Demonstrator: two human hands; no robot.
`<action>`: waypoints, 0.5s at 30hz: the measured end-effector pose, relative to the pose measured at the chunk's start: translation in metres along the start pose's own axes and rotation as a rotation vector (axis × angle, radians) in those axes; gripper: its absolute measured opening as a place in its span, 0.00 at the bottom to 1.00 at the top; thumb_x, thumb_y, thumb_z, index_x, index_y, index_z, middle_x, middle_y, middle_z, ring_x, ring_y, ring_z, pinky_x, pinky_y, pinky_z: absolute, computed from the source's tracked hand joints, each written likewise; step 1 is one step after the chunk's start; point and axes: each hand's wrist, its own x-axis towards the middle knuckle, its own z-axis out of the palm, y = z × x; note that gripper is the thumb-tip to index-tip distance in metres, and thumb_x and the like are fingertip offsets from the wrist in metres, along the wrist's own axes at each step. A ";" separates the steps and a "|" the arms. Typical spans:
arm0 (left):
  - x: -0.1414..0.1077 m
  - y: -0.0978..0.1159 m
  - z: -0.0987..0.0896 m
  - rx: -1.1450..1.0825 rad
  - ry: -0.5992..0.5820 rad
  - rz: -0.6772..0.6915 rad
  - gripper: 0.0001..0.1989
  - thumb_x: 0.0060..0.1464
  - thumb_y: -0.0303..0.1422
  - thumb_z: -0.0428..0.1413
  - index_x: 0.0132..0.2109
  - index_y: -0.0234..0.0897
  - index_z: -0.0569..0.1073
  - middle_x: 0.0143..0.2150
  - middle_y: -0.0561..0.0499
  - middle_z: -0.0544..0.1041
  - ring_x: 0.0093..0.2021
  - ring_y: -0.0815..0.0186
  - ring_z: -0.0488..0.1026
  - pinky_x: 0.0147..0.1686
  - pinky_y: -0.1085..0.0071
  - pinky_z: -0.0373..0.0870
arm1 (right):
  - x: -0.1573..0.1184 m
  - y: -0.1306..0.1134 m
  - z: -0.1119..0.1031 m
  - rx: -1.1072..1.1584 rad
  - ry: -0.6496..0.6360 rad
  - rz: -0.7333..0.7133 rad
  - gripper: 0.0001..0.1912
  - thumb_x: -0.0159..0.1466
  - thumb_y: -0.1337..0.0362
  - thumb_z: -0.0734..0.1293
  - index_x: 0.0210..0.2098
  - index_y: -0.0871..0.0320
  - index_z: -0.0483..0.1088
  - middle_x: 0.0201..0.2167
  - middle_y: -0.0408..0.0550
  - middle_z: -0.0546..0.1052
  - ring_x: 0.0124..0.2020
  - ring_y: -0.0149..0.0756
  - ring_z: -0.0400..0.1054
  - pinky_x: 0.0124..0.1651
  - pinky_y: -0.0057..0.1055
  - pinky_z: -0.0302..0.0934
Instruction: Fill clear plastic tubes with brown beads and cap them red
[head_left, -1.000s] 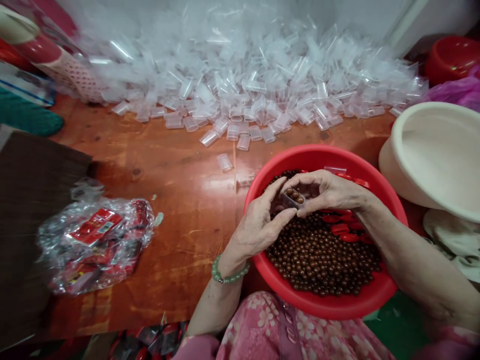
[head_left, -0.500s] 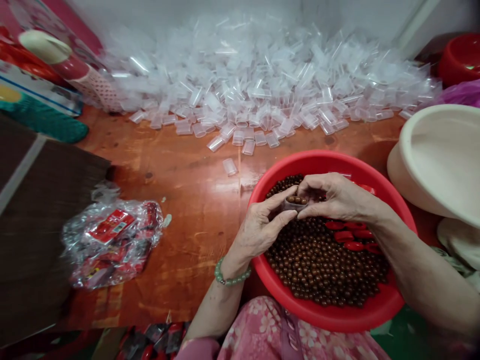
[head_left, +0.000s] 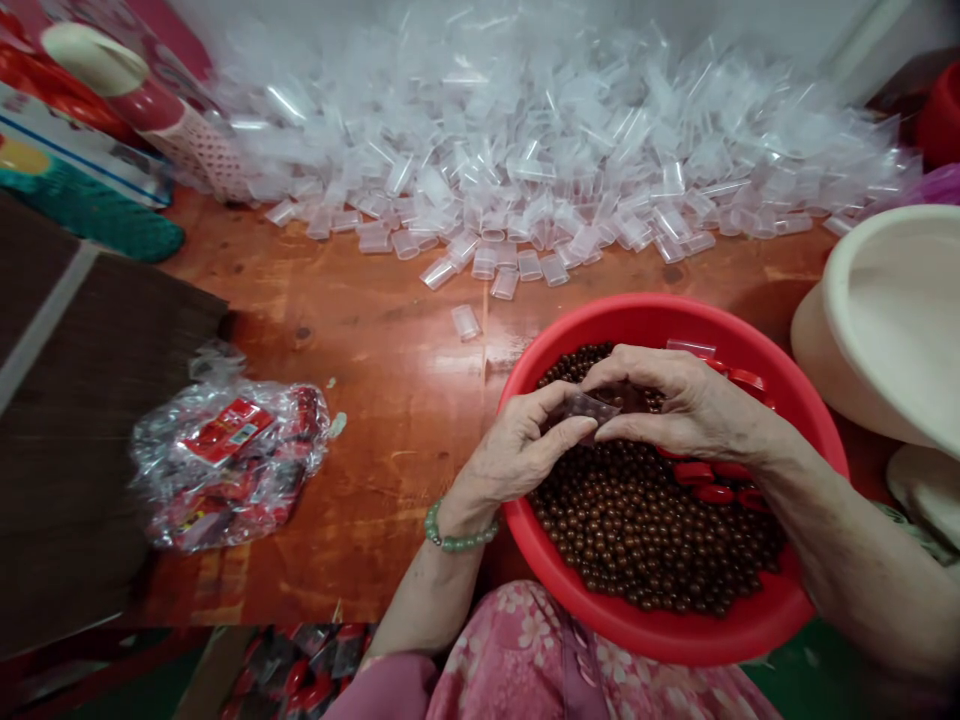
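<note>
A small clear plastic sleeve (head_left: pixel 594 407) with dark beads in it is pinched between the thumb and fingers of my left hand (head_left: pixel 517 445). My right hand (head_left: pixel 679 405) curves round the sleeve's right side, its thumb and fingertips close to or touching it; whether it grips is hard to tell. Both hands are above a red basin (head_left: pixel 536 560) holding many glossy brown beads (head_left: pixel 652 540). Red caps (head_left: pixel 712 493) lie in the basin under my right hand, and another clear sleeve (head_left: pixel 690 349) rests near the back rim.
A big heap of clear sleeves (head_left: pixel 525 170) covers the back of the wooden table (head_left: pixel 375 400). One loose sleeve (head_left: pixel 466 322) lies in front. A plastic bag (head_left: pixel 232 460) and a dark box (head_left: pixel 90 430) are left; a cream tub (head_left: pixel 847 330) stands right.
The sleeve has tilted so its flat side shows instead of its open end. My right hand's fingers have shifted slightly on it. The whole view has moved a little.
</note>
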 end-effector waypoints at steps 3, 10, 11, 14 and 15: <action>0.001 0.000 0.000 -0.008 -0.011 0.004 0.11 0.59 0.39 0.59 0.43 0.36 0.77 0.38 0.49 0.80 0.38 0.64 0.76 0.44 0.67 0.73 | 0.000 -0.001 0.000 0.003 -0.006 0.028 0.08 0.63 0.63 0.72 0.39 0.59 0.71 0.34 0.45 0.76 0.34 0.30 0.69 0.37 0.26 0.62; 0.003 0.000 -0.001 -0.094 -0.034 -0.006 0.11 0.59 0.39 0.59 0.42 0.36 0.77 0.37 0.48 0.80 0.36 0.66 0.76 0.41 0.69 0.75 | -0.003 0.004 0.002 0.021 0.022 0.142 0.15 0.60 0.60 0.73 0.31 0.57 0.63 0.25 0.37 0.66 0.24 0.25 0.58 0.27 0.24 0.52; 0.003 0.000 -0.001 -0.112 -0.028 -0.010 0.11 0.59 0.39 0.60 0.42 0.36 0.77 0.37 0.48 0.79 0.36 0.66 0.76 0.40 0.70 0.75 | -0.003 0.004 0.002 0.025 0.024 0.137 0.14 0.60 0.60 0.73 0.31 0.57 0.63 0.25 0.37 0.66 0.25 0.25 0.58 0.28 0.24 0.53; 0.004 0.000 -0.001 -0.155 -0.014 -0.009 0.10 0.59 0.39 0.61 0.42 0.36 0.77 0.37 0.49 0.79 0.36 0.67 0.76 0.39 0.71 0.75 | -0.002 0.001 0.002 0.058 0.018 0.115 0.12 0.62 0.61 0.72 0.32 0.57 0.64 0.25 0.38 0.67 0.25 0.25 0.59 0.29 0.24 0.55; 0.004 0.000 -0.001 -0.166 -0.011 -0.007 0.10 0.58 0.39 0.61 0.42 0.36 0.77 0.37 0.49 0.79 0.36 0.68 0.76 0.39 0.72 0.75 | -0.002 0.000 0.002 0.072 0.018 0.116 0.12 0.62 0.61 0.72 0.32 0.57 0.65 0.25 0.38 0.67 0.25 0.25 0.59 0.28 0.23 0.55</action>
